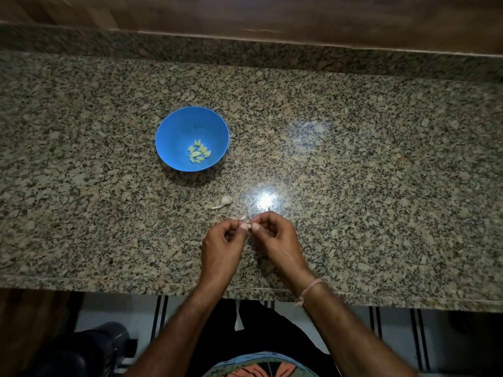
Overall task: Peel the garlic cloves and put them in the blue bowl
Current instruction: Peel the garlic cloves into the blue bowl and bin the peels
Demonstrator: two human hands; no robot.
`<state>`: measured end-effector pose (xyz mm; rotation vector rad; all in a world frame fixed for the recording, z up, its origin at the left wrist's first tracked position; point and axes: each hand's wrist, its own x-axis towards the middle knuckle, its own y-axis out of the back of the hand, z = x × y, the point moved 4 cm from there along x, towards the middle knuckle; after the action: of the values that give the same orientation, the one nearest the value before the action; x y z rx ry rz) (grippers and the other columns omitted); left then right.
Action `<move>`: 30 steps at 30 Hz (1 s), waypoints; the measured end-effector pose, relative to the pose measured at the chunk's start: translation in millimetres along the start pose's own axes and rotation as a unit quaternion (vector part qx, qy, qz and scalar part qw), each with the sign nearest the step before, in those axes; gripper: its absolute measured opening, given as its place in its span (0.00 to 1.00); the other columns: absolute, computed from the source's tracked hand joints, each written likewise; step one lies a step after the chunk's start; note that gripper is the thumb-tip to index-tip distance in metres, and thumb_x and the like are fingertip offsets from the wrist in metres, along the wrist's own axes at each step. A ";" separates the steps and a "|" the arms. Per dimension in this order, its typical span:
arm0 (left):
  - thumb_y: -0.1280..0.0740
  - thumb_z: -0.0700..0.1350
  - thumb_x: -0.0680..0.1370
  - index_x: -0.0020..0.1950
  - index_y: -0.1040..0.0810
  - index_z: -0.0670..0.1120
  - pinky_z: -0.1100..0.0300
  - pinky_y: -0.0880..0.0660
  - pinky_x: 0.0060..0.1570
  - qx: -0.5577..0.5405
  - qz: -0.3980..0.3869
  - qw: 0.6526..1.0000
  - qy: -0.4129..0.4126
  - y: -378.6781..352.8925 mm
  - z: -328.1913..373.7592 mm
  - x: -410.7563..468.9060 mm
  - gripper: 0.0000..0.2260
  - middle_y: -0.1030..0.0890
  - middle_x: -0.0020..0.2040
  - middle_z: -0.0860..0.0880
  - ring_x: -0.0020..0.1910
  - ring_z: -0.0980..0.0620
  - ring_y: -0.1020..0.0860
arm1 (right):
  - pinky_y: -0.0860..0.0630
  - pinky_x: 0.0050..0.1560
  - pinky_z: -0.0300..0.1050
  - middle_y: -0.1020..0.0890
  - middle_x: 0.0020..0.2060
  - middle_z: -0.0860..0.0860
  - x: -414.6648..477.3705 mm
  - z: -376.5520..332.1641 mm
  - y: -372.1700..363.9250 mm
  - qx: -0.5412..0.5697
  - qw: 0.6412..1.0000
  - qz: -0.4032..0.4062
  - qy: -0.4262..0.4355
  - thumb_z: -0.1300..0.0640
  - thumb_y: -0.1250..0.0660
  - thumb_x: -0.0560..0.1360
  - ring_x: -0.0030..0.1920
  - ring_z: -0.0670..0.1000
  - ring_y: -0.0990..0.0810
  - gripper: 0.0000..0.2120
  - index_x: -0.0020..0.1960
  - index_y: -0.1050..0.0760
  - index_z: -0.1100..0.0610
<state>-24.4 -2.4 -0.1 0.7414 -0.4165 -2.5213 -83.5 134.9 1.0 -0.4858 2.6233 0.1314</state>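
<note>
Pinching one garlic clove (pixel 248 226) at six o'clock on the desk (pixel 353 159), the blue bowl (pixel 174 126) at eleven, left grip (pixel 221 246) and right grip (pixel 277 240) should nip its tip, as it looks light, slippery, papery-skinned.

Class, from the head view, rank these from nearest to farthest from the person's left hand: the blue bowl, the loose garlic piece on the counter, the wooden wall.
1. Loose garlic piece: on the counter, just beyond the left hand.
2. Blue bowl: farther back and leftward.
3. Wooden wall: at the very back, behind the counter.
</note>
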 end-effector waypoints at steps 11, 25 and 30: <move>0.40 0.54 0.87 0.50 0.20 0.52 0.57 0.23 0.43 0.040 -0.008 0.999 -0.012 0.5 13.2 -9.4 0.12 0.17 0.46 0.54 0.45 0.55 0.19 | 0.17 0.60 0.55 0.14 0.48 0.58 1.8 -3.0 -1.8 0.043 0.999 0.021 0.014 0.61 0.29 0.81 0.53 0.57 0.14 0.05 0.52 0.18 0.63; 0.30 0.53 0.81 0.53 0.16 0.51 0.53 0.17 0.48 0.038 0.035 0.998 -0.038 8.3 12.4 -6.9 0.07 0.15 0.46 0.56 0.47 0.58 0.17 | 0.17 0.60 0.51 0.13 0.52 0.59 -7.1 -9.0 1.5 0.082 0.996 -0.018 0.030 0.65 0.29 0.80 0.56 0.57 0.13 0.06 0.56 0.18 0.65; 0.30 0.53 0.81 0.52 0.15 0.51 0.50 0.16 0.48 0.015 0.006 0.999 -0.027 10.4 10.6 -3.6 0.07 0.14 0.44 0.55 0.45 0.56 0.15 | 0.17 0.61 0.56 0.13 0.52 0.58 -11.4 -11.3 -0.2 0.081 0.995 -0.004 0.050 0.65 0.28 0.79 0.56 0.57 0.14 0.07 0.57 0.17 0.63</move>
<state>-24.1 -7.7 14.3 0.6801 -0.4769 -2.5331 -78.8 136.3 16.3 -0.4561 2.7001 -0.1105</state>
